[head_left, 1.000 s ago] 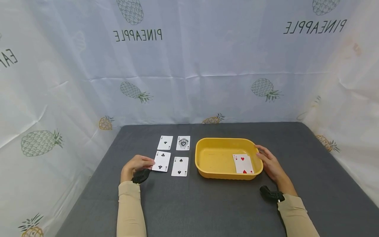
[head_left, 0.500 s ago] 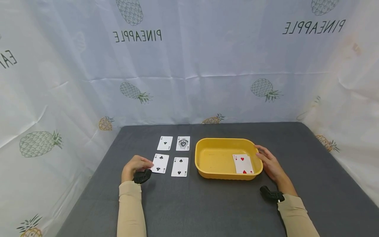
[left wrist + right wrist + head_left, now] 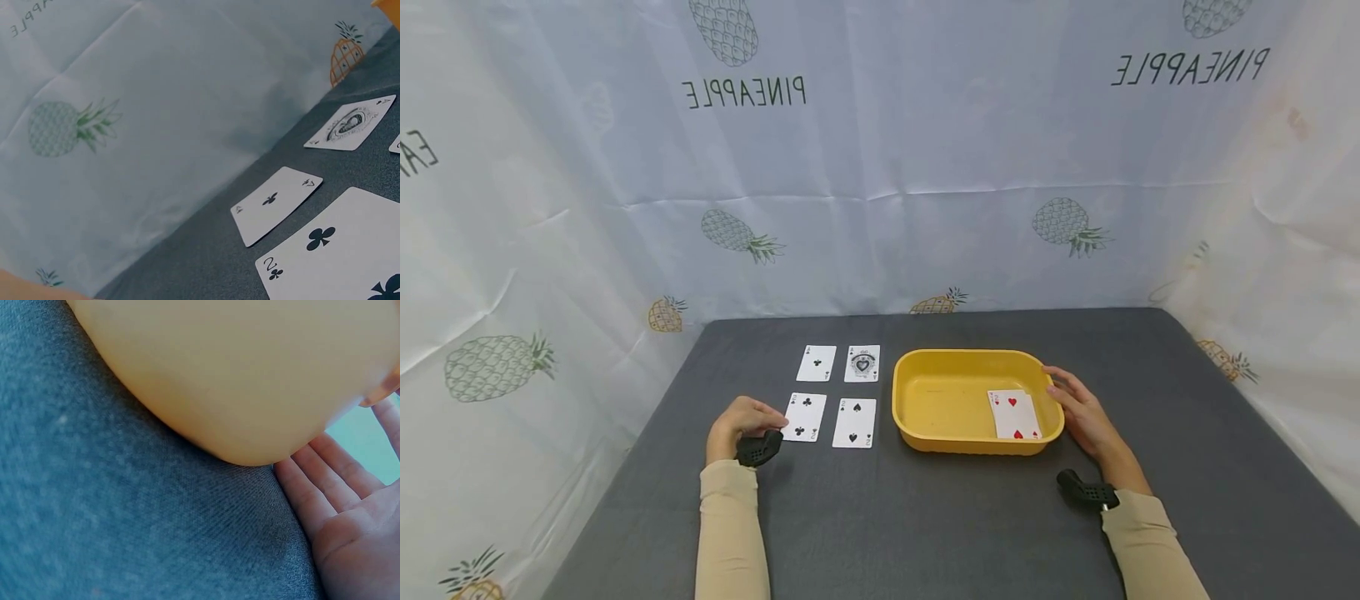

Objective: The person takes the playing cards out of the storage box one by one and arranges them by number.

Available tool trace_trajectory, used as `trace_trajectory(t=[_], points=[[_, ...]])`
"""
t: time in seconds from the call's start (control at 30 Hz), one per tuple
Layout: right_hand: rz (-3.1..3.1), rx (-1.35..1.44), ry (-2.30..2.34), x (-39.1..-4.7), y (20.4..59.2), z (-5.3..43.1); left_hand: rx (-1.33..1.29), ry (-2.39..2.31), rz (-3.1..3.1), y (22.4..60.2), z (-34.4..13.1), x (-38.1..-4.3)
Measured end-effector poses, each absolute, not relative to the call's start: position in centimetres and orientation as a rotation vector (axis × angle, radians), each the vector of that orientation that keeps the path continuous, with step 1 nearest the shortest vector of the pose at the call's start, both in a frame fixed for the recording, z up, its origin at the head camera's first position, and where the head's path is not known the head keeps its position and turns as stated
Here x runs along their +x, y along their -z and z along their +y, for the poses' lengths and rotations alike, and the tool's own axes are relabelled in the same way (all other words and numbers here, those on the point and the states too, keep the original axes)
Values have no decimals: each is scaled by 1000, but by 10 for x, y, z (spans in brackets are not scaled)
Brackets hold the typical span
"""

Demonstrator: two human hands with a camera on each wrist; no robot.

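Observation:
My left hand (image 3: 745, 425) pinches the lower left edge of a two of clubs (image 3: 806, 408), which lies at or just above the dark cloth; exact contact is hard to see. In the left wrist view the same two of clubs (image 3: 344, 256) fills the lower right, and its gripping fingertips are out of sight. Behind it lies an ace of clubs (image 3: 816, 364). To its right is a two of spades (image 3: 854, 423). On the right, my right hand (image 3: 1086, 421) holds the yellow tray (image 3: 970, 446) by its right end, fingers (image 3: 325, 478) against the outer wall.
An ace with an ornate emblem (image 3: 862, 364) lies behind the two of spades. Inside the tray a two of hearts (image 3: 1012, 415) overlaps another card. A dark cloth (image 3: 925, 525) covers the table, and white pineapple-print curtains (image 3: 880, 150) enclose it.
The two of clubs has come down and towards me, away from the ace of clubs, with my left hand at its edge. My right hand and the tray stay put.

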State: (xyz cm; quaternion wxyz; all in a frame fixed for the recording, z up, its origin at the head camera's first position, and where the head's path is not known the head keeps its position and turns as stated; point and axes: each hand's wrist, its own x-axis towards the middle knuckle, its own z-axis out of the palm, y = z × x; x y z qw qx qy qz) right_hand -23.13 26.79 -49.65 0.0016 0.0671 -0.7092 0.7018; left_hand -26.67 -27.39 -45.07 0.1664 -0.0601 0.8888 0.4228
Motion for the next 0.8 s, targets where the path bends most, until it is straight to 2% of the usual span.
trace_trajectory(t=[0.5, 0.8], points=[[-2218, 254, -2213, -233, 497, 270, -100, -1273, 2477, 451, -276, -273], [-2244, 239, -2190, -232, 496, 269, -104, -1468, 2366, 447, -265, -279]])
